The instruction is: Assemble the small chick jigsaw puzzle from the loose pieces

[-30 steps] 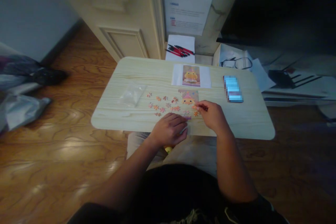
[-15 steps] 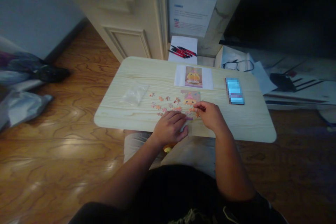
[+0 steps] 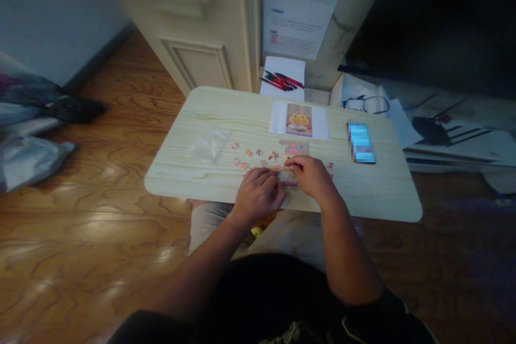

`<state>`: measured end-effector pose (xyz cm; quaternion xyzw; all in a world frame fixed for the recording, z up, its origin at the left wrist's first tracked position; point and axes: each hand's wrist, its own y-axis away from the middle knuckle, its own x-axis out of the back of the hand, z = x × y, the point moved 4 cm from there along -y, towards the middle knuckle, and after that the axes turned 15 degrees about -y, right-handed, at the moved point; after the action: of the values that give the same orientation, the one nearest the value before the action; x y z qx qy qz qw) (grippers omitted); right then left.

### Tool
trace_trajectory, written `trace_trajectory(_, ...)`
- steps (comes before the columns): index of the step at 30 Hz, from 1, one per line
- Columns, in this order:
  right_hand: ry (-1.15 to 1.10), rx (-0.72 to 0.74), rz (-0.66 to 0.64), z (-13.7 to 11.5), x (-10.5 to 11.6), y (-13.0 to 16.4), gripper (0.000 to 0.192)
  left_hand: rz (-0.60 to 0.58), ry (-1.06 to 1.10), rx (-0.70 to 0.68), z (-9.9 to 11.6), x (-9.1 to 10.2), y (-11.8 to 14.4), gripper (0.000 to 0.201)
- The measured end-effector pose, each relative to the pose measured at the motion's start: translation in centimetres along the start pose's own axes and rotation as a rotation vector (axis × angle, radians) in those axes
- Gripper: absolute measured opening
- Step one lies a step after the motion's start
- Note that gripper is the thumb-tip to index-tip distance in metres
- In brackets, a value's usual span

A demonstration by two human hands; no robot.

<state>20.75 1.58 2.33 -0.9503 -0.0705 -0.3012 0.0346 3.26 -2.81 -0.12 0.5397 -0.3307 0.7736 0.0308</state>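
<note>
Underneath everything runs a wooden floor (image 3: 100,172), and on it stands a pale table (image 3: 382,193) with rounded corners, seen from above by the person seated at its near edge. Behind the table rise a cream door (image 3: 193,37) and a sheet of printed paper (image 3: 298,5) fixed upright. A white pad with red and black pens (image 3: 282,80) lies on it just past the table's far edge, and a pair of glasses (image 3: 365,102) lies to the right of it on papers.

On the table, a reference picture (image 3: 299,120) of a yellow figure lies on a white sheet at the far middle. A blurred blue rectangle (image 3: 360,142) lies to its right, and a clear plastic bag (image 3: 207,145) lies well to its left. Just nearer than the picture sits the partly built puzzle (image 3: 295,149), its lower part covered by the hands. Loose pieces (image 3: 258,157) are scattered left of it, between the bag and the puzzle, and one or two lie right of the hands.

Both hands rest at the near middle of the table, close together. The left hand (image 3: 260,193) is curled, fingers bent down onto the table by the pieces; whether it grips one cannot be told. The right hand (image 3: 308,174) is also curled, its fingertips pinched together over the puzzle's lower edge; whether a piece is between them is too small to tell.
</note>
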Motion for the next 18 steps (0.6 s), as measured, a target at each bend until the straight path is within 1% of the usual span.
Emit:
trace_trajectory(3, 0.017, 0.023, -0.02, -0.1, -0.6, -0.3, 0.029, -0.004, -0.003, -0.004, 0.0, -0.1, 0.0, 0.016)
trace_trajectory(9, 0.073, 0.039, -0.015, -0.6, -1.0, -0.3, 0.029, -0.061, -0.008, -0.003, 0.1, 0.0, -0.3, 0.014)
trace_trajectory(13, 0.107, 0.071, -0.026, -1.0, -1.1, -0.2, 0.029, -0.045, 0.002, 0.003, 0.1, 0.1, -0.4, 0.013)
trace_trajectory(18, 0.136, 0.069, -0.037, -1.1, -1.1, -0.2, 0.029, -0.033, 0.014, -0.012, 0.0, -0.1, -0.3, 0.01)
